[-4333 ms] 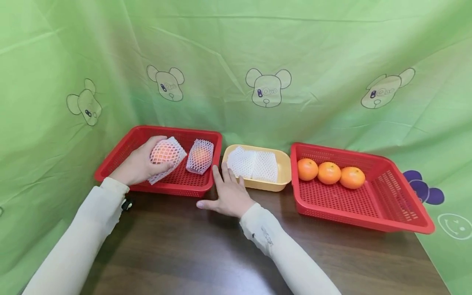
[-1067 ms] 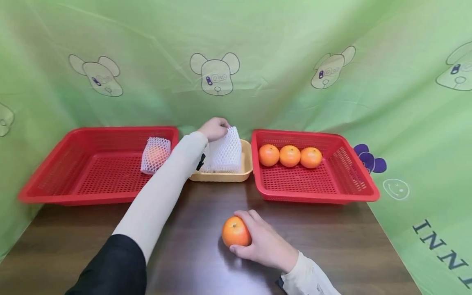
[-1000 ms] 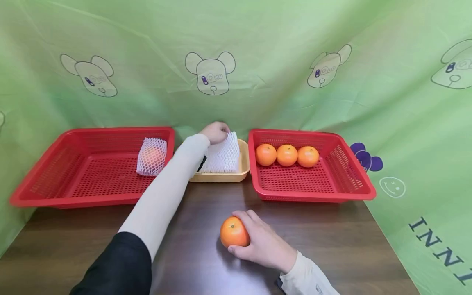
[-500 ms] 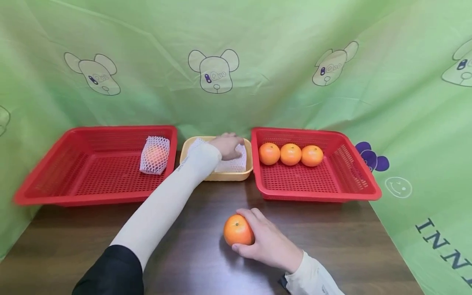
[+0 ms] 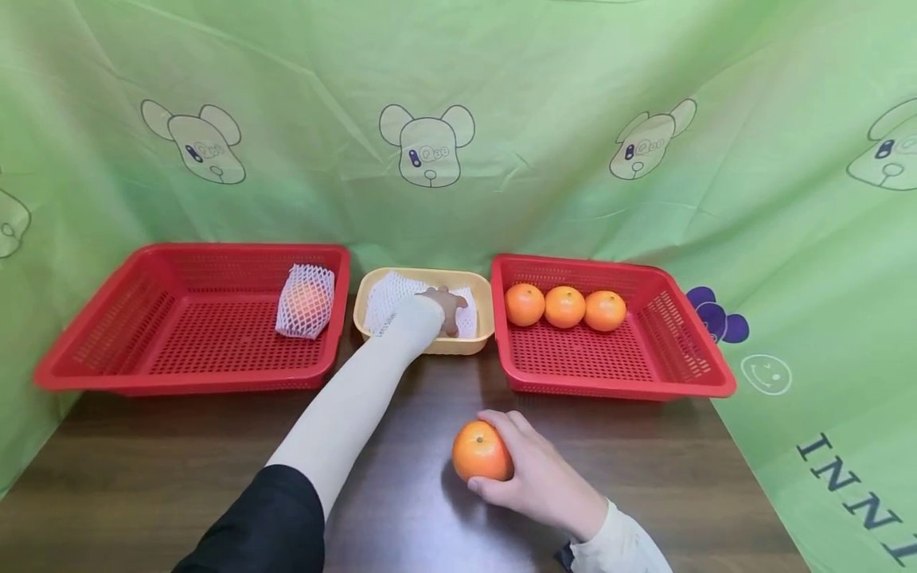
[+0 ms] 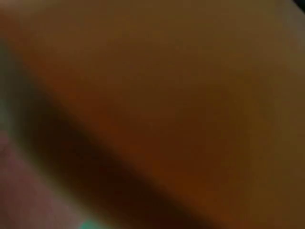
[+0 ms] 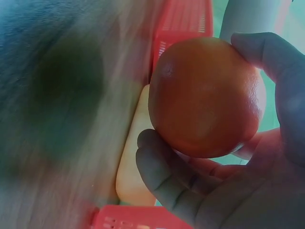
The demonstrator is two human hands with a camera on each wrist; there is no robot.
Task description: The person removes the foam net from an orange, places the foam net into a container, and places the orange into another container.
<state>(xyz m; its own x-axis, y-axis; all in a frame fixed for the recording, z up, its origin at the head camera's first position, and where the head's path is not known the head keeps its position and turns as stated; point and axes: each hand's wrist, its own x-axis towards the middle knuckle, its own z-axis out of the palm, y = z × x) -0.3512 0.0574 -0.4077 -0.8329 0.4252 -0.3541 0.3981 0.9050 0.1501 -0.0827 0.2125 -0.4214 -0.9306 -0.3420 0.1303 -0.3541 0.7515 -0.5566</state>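
Note:
My right hand (image 5: 540,477) grips an orange (image 5: 481,451) above the front of the table. In the right wrist view the thumb and fingers curl round the orange (image 7: 205,98), with a gap between it and the tabletop. My left hand (image 5: 449,309) reaches down into the yellow tray (image 5: 368,280), over white foam net sleeves (image 5: 390,296). What its fingertips do there is hidden, and the left wrist view is only a dark brown-orange blur.
The left red basket (image 5: 193,382) holds one orange in a foam net (image 5: 306,302). Three bare oranges (image 5: 564,307) sit in a row in the right red basket (image 5: 609,388). Behind stands a green curtain (image 5: 537,207); the wooden table (image 5: 387,477) lies in front.
The left hand lifted a net sleeve's edge, let it drop, and has lowered into the tray further right. Earlier it held a netted orange in the left basket. The right hand keeps its orange.

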